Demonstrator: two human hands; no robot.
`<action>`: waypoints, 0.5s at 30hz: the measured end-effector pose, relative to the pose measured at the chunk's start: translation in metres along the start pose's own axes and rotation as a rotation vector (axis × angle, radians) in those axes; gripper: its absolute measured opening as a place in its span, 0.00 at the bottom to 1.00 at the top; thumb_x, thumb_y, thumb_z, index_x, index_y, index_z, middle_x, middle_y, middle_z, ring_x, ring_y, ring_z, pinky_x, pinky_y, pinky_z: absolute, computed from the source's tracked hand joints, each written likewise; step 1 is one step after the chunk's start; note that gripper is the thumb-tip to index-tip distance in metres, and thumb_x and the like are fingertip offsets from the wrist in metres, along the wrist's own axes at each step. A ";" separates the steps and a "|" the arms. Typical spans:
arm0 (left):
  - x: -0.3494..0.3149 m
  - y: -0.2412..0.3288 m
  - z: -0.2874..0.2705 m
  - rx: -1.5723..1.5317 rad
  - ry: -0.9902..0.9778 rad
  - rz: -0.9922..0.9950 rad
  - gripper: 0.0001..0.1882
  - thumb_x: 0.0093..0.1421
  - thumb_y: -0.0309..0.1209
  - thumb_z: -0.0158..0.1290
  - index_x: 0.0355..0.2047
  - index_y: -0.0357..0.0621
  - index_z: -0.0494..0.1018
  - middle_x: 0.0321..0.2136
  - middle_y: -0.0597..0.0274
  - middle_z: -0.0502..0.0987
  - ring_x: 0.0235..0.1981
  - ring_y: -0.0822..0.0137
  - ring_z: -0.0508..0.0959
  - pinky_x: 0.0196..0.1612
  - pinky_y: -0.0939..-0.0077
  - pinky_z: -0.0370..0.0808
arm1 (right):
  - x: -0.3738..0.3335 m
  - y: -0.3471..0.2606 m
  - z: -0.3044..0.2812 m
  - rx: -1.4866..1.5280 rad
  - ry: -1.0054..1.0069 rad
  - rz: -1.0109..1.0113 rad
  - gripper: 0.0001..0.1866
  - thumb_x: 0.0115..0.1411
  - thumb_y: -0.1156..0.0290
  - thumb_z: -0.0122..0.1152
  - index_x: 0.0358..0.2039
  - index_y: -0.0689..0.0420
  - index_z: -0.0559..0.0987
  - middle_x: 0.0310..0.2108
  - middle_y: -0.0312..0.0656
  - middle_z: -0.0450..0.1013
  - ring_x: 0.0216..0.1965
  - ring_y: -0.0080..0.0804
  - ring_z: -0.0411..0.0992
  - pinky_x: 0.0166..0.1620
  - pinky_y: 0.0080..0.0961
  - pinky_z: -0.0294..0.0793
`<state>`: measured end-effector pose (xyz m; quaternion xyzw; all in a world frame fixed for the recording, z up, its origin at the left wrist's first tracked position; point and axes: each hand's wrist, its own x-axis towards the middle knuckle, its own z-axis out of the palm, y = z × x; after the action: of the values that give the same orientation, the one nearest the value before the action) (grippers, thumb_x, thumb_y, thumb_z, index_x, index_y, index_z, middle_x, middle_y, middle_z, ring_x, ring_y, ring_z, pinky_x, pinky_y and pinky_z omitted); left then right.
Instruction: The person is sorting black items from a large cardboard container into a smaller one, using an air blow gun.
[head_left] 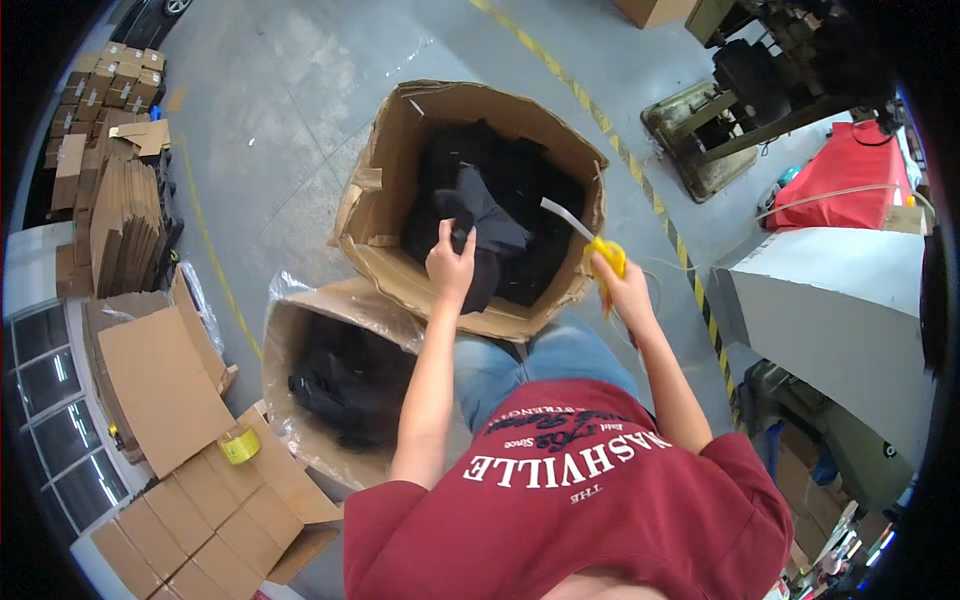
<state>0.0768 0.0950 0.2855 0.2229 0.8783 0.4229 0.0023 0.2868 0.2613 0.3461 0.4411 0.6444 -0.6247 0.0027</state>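
Observation:
My left hand (452, 265) is closed on the edge of a dark, thin-looking piece (490, 222) over the large open cardboard box (362, 205). Whether the piece is cloth or plastic I cannot tell. More black pieces (555, 190) lie heaped inside the box. At the box's right rim, my right hand (625, 288) grips a yellow air blow gun (607, 257). Its pale bent nozzle points up and left, over the heap. A thin hose seems to trail from the gun beside my right forearm.
A second carton (285, 365), lined with clear plastic, holds black pieces at lower left. Yellow tape (239, 444) sits on closed boxes (205, 510). Flattened cardboard (125, 230) stands far left. A machine base (700, 140) and a white sloping cabinet (830, 280) are on the right.

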 end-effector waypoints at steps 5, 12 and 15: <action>-0.018 -0.003 -0.019 -0.288 0.397 -0.310 0.21 0.58 0.40 0.51 0.41 0.33 0.67 0.36 0.43 0.76 0.37 0.49 0.76 0.40 0.63 0.70 | -0.031 -0.032 -0.006 -0.297 -0.347 -0.036 0.22 0.53 0.49 0.58 0.30 0.58 0.76 0.14 0.35 0.69 0.13 0.22 0.68 0.19 0.21 0.67; -0.022 -0.024 -0.052 -1.098 0.226 -0.872 0.25 0.54 0.44 0.52 0.44 0.34 0.69 0.38 0.55 0.75 0.35 0.61 0.77 0.40 0.69 0.75 | -0.048 -0.053 -0.014 -0.341 -0.259 -0.139 0.23 0.53 0.48 0.58 0.30 0.58 0.77 0.15 0.37 0.71 0.14 0.23 0.68 0.21 0.23 0.68; -0.027 -0.010 -0.060 -1.234 0.020 -0.792 0.25 0.56 0.44 0.50 0.44 0.34 0.70 0.38 0.55 0.75 0.37 0.61 0.76 0.42 0.71 0.73 | -0.043 -0.063 -0.016 -0.409 -0.494 -0.103 0.24 0.53 0.48 0.58 0.31 0.59 0.77 0.15 0.38 0.71 0.14 0.24 0.70 0.21 0.23 0.69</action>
<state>0.0854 0.0346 0.3113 -0.1573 0.4950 0.8101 0.2721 0.2855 0.2609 0.4242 0.2334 0.7578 -0.5698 0.2160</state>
